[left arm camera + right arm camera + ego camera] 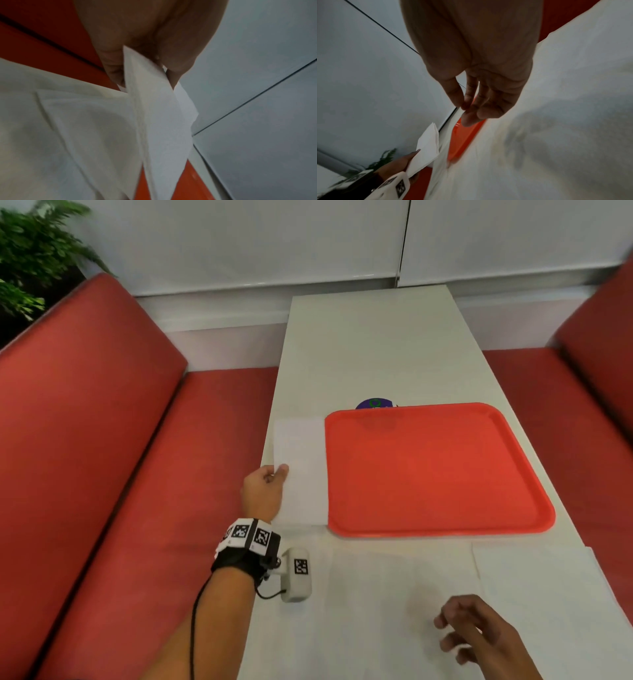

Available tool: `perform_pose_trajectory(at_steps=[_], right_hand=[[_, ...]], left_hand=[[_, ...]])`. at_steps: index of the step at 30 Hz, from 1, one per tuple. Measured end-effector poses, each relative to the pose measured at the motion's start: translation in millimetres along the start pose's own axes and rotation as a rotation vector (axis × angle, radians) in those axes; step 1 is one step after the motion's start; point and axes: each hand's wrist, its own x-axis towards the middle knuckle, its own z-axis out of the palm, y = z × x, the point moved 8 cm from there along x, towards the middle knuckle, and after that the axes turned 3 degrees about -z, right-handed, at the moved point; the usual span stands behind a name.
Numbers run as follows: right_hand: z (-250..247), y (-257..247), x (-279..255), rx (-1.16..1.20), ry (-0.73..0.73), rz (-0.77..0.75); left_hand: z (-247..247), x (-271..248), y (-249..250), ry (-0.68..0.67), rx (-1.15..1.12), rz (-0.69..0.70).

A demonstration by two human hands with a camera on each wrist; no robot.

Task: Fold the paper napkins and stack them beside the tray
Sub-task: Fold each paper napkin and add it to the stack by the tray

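Note:
A folded white napkin [301,460] hangs just left of the red tray [438,467], over the table's left edge. My left hand [279,472] pinches its near corner between thumb and fingers; the left wrist view shows this napkin [159,115] lifted, with more white napkin layers [77,121] lying flat beneath it. Flat unfolded napkins [394,577] lie on the table in front of the tray, another one [534,580] to their right. My right hand [455,635] hovers over them with fingers loosely bent, holding nothing; its fingers [471,119] show relaxed in the right wrist view.
The white table [370,347] is narrow, with red benches [85,422] close on both sides and a wall behind. A small dark blue round thing [375,404] peeks out behind the tray's far rim. A green plant [30,258] stands at the far left.

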Motion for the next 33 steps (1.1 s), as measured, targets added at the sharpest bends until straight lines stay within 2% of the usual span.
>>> perform_pose_trajectory(at_steps=[5,8,10,13,16,18,23,28,31,33], right_hand=[[5,10,2,-0.203,0.000,-0.005],[26,11,-2,-0.393,-0.076,-0.097],[48,9,-6,-0.540,-0.167,-0.209],[74,28,-11,-0.892,-0.317,-0.321],[103,39,-22,-1.148,-0.334,-0.456],[116,41,-32,-1.235,-0.353,-0.510],[122,47,-45,-1.259,-0.318,-0.560],[125,51,-49,-1.160,-0.332,-0.633],[123,49,-48,-1.042,-0.379,-0.603],[119,42,-52,-0.875,-0.447,-0.578]], left_hand=[[4,24,-11,0.082,0.204,-0.089],[6,26,-19,0.079,0.406,-0.088],[5,24,-22,0.099,0.491,-0.063],[-7,13,-15,0.169,0.503,0.003],[-23,-12,-1,0.169,0.395,0.076],[-38,-39,5,0.144,0.327,0.118],[-58,-124,-18,-0.006,0.347,0.224],[-46,-194,-85,-0.183,0.500,0.230],[-38,-219,-107,-0.239,0.540,0.222],[-32,-232,-106,-0.281,0.531,0.231]])
